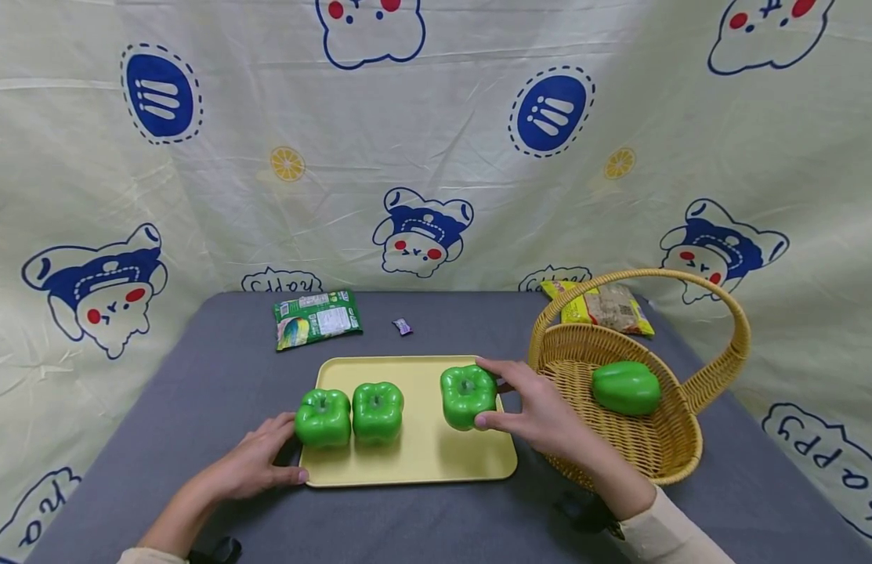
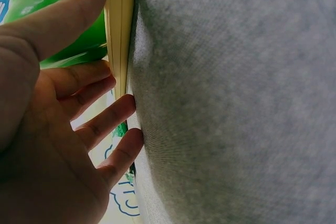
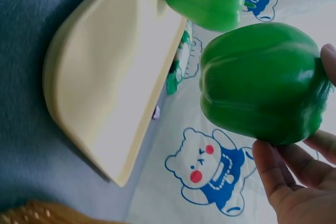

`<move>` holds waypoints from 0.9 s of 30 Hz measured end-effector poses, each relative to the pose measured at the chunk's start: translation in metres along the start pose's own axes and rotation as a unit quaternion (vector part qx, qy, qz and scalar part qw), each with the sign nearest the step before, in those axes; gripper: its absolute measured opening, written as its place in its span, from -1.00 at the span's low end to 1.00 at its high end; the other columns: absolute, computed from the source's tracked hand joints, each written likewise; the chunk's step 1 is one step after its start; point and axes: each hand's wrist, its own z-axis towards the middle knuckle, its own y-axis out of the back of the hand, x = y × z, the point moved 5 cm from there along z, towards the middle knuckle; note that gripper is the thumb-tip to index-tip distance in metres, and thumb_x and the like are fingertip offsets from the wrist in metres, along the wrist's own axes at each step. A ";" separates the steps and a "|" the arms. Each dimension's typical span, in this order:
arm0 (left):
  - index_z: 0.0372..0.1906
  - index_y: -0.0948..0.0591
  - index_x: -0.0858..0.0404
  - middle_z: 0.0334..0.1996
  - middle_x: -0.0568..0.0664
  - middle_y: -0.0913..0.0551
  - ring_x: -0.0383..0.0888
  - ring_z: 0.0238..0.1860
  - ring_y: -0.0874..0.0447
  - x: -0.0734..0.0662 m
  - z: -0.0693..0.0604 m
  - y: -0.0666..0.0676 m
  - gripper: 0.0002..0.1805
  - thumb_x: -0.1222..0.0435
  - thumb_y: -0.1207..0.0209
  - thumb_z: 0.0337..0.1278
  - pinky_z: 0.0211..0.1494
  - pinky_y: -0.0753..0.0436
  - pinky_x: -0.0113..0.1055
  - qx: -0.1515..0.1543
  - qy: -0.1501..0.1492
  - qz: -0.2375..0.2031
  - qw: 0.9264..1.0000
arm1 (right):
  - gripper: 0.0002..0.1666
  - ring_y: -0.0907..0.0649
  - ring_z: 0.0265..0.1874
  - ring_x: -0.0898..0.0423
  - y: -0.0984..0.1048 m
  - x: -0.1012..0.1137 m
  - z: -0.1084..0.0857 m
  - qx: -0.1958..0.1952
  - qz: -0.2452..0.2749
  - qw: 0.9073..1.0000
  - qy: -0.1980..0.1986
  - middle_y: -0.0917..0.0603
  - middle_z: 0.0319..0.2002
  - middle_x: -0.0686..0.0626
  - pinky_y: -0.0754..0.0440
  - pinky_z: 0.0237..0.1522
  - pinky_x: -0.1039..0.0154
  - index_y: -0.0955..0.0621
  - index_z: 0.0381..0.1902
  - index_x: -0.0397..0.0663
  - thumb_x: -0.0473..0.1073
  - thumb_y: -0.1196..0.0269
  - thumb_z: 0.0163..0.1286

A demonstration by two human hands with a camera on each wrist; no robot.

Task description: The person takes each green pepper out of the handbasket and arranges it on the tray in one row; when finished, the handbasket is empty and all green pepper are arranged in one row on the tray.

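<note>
In the head view, my right hand [image 1: 541,407] pinches a green pepper [image 1: 468,397] between thumb and fingers over the right part of the yellow tray [image 1: 436,462]. The right wrist view shows that pepper [image 3: 260,82] held clear of the tray surface [image 3: 100,72]. Two more peppers, one at the far left [image 1: 323,418] and one beside it [image 1: 378,413], stand upright on the tray. My left hand [image 1: 255,462] rests at the tray's left edge, its thumb at the rim and its fingers loosely extended, as the left wrist view shows at the rim [image 2: 119,30].
A wicker basket [image 1: 678,450] with a tall handle stands right of the tray, one green pepper [image 1: 626,388] lying inside. Behind are a green packet [image 1: 319,320], a small purple wrapper [image 1: 403,327] and a yellow packet [image 1: 612,308]. A printed cloth hangs behind the table.
</note>
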 end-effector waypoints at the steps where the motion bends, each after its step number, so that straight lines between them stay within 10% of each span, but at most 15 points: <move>1: 0.25 -0.39 0.35 0.26 0.24 -0.37 0.27 0.29 -0.26 0.000 0.000 0.000 -0.14 -0.06 -0.35 -0.12 0.20 -0.23 0.32 0.001 0.001 0.001 1.000 | -0.10 -0.59 -0.06 0.13 -0.002 0.000 0.001 0.001 0.005 1.000 -0.001 -0.54 0.08 -0.06 -0.62 -0.07 0.27 -0.38 0.32 -0.02 0.10 -0.41 0.04; 27: 0.25 -0.40 0.36 0.25 0.28 -0.37 0.30 0.28 -0.27 -0.002 -0.001 0.001 -0.13 -0.06 -0.36 -0.15 0.17 -0.25 0.33 -0.003 -0.007 0.011 1.000 | -0.16 -0.63 0.05 -0.08 -0.049 -0.006 0.017 0.050 0.072 0.996 -0.019 -0.53 0.19 -0.18 -0.59 0.05 0.07 -0.37 0.28 -0.21 -0.01 -0.41 0.10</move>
